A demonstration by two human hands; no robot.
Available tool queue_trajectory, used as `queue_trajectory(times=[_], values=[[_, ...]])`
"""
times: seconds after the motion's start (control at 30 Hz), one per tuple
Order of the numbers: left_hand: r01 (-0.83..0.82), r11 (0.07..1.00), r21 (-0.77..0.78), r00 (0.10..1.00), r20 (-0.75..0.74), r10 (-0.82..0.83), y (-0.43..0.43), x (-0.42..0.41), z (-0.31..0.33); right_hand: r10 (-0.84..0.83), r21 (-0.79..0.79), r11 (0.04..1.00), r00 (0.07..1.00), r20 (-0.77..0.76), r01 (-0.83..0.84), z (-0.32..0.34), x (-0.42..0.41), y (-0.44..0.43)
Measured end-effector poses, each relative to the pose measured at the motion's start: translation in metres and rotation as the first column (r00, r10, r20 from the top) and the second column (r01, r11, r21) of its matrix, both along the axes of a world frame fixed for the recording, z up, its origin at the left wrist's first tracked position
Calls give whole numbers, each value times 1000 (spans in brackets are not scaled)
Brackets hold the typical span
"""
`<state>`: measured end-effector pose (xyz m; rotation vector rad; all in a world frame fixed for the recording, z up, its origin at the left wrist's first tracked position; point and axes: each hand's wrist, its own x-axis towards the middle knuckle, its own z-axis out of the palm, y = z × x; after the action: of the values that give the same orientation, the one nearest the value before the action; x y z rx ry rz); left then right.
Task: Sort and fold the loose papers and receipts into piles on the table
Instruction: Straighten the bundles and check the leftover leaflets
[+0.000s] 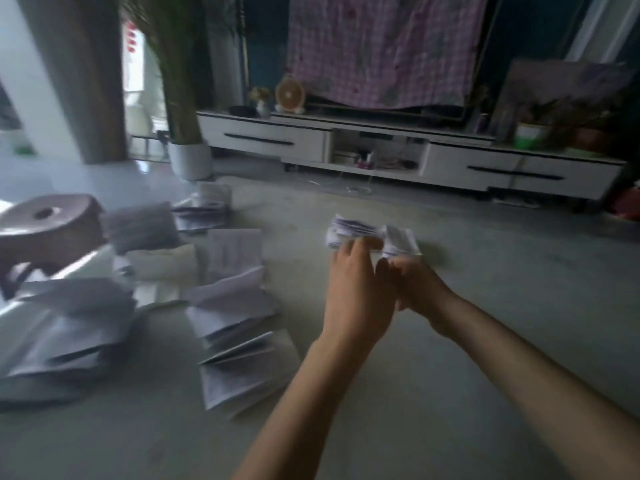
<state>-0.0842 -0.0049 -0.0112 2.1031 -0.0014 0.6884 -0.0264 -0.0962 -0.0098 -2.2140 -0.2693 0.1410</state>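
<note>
Both hands are stretched out over the grey floor and hold a small bundle of folded receipts point(370, 233). My left hand point(356, 289) grips its left part, fingers closed over the paper. My right hand point(415, 285) pinches the right part, touching the left hand. To the left, a row of folded papers point(235, 323) lies on the floor. A bigger heap of loose sheets point(69, 334) lies at the far left. A smaller pile point(204, 213) rests farther back. The frame is blurred.
A round pink stool point(48, 223) and a grey cushion point(142, 226) stand at the left beside white boxes. A white TV cabinet point(381, 147) runs along the back wall. A potted plant point(190, 157) stands at its left end.
</note>
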Motion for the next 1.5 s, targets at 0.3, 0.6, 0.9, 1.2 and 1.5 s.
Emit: queue_trajectory(times=[0.3,0.6,0.9,1.2,1.5], values=[[-246,949,197,956,209,205,136,-161,-36,316,93,943,947,56,-320,5,-110,55],[12,862,507,974,-201,104,127,-137,-30,299,202,937,953,-47,-285,8,-136,-1],[243,623,744,934,-352,56,127,-130,-28,347,180,929,930,-118,-324,-6,-141,17],[70,836,544,991,59,-122,102,-158,-19,436,622,778,785,-440,-84,-5,-166,63],[-259,966,1,954,155,256,153,-163,31,335,539,827,909,-247,-159,64,-145,126]])
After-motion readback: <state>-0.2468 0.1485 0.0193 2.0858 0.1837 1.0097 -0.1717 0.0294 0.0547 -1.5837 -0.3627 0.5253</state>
